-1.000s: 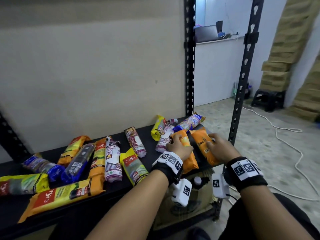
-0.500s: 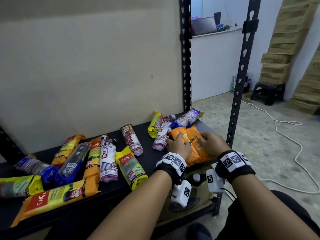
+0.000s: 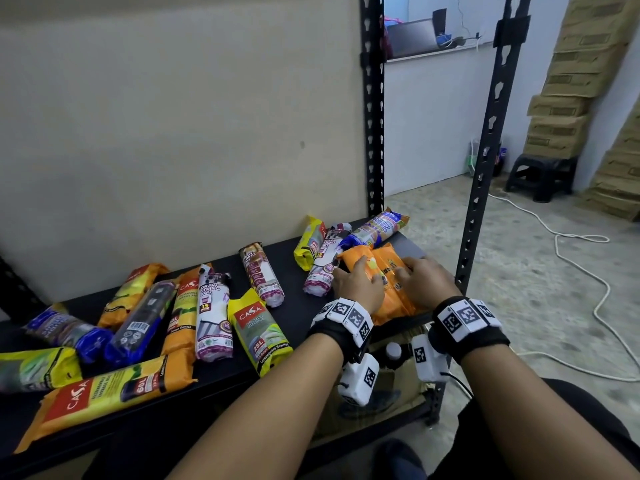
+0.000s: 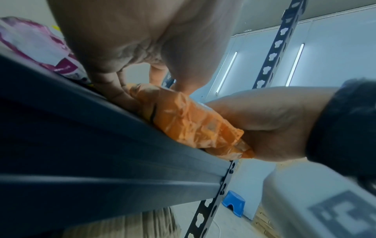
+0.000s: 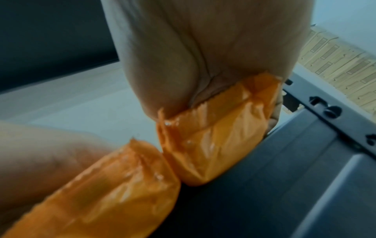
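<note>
Two orange plastic packs lie side by side at the right end of the black shelf (image 3: 298,306). My left hand (image 3: 360,282) grips the left orange pack (image 3: 353,254), fingers curled over its top. My right hand (image 3: 426,278) grips the right orange pack (image 3: 389,259) from above, and its palm covers the pack's near half. In the right wrist view the right pack (image 5: 213,145) and the left pack (image 5: 112,185) touch at their crimped ends, which stick out past the shelf's front edge. The left wrist view shows the orange packs (image 4: 183,122) between both hands.
Many other bag packs lie across the shelf: a yellow pack (image 3: 258,327), a purple-white roll (image 3: 211,317), a long orange pack (image 3: 104,396), a blue roll (image 3: 377,228). A black upright (image 3: 485,168) stands just right of my hands. A white cable (image 3: 571,244) and stacked cartons (image 3: 581,64) are beyond.
My right hand has slid its orange pack left until it lies against the pack under my left hand. Both hands have stayed on their packs.
</note>
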